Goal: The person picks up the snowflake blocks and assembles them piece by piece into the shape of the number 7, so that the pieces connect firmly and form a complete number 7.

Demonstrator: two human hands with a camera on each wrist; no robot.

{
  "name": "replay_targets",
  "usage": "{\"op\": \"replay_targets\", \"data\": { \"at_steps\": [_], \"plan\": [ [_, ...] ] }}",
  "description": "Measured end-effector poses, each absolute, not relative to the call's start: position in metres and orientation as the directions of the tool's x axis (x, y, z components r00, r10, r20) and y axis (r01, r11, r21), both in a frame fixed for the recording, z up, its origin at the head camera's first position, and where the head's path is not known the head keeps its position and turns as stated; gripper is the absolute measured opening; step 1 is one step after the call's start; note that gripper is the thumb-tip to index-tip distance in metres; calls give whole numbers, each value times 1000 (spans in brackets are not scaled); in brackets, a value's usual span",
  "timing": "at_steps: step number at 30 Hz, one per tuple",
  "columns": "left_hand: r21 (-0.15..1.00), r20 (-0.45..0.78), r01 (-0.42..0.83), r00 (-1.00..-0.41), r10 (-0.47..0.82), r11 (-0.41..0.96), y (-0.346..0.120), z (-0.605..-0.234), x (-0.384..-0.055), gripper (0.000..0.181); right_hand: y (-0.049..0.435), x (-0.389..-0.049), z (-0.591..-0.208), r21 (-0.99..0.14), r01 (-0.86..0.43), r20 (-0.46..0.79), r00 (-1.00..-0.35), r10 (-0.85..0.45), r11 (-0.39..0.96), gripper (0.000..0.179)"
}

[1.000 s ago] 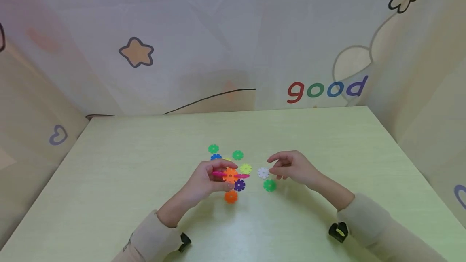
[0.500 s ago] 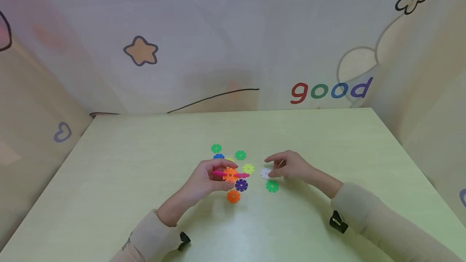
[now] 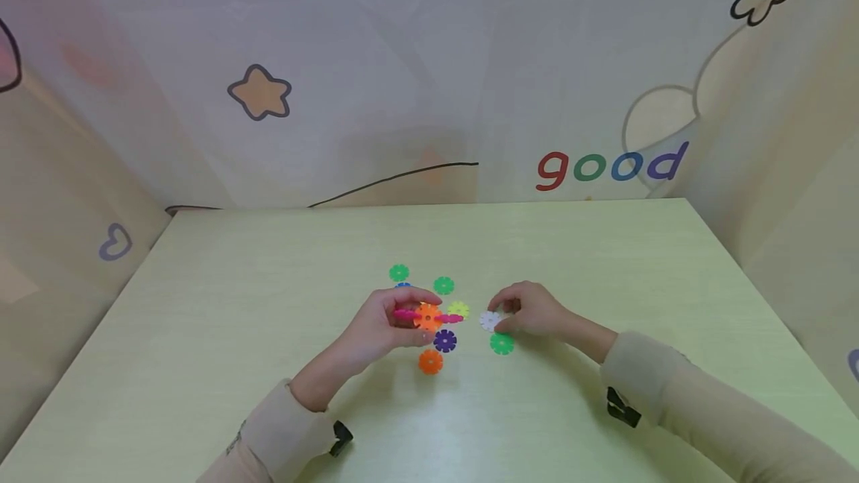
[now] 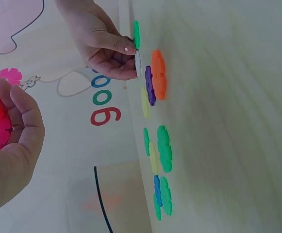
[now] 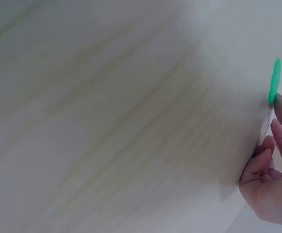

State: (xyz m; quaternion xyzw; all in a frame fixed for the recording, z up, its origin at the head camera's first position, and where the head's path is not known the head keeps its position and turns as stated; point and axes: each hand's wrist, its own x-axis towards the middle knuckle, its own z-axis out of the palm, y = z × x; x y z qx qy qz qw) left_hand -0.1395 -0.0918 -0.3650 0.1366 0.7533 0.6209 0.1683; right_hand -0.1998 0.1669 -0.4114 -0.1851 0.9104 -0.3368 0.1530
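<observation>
White disc [image 3: 488, 321] on table [image 3: 282, 267], between right hand's [image 3: 533, 310] pinching fingers; left hand's [image 3: 382, 320] fingers pinch orange-pink piece [image 3: 427, 317].

The left hand [image 3: 384, 321] holds a joined piece of pink and orange notched discs [image 3: 427, 317] above the pale bench [image 3: 235, 319]. The right hand [image 3: 535, 309] pinches a white disc [image 3: 489, 320] at its rim, just beside a green disc [image 3: 502, 344]. Purple [image 3: 445, 341] and orange [image 3: 431, 362] discs lie nearer the viewer; a yellow disc [image 3: 459, 308] lies between the hands. Beyond stands a printed backdrop [image 3: 403, 58] reading "good".
</observation>
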Motion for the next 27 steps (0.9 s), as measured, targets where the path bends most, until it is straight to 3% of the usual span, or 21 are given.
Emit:
{"op": "replay_targets", "data": {
  "at_steps": [8,27],
  "plan": [
    [980,-105,-27,-910,400,195,-90,-364,-140,39,161,-199,-411,-664,-181,-188,-899,-396,725,19],
    [984,-105,-35,-909,403,177,-91,-367,-141,40,170,-198,-403,-793,-92,-187,-904,-385,603,17]
  ]
}}
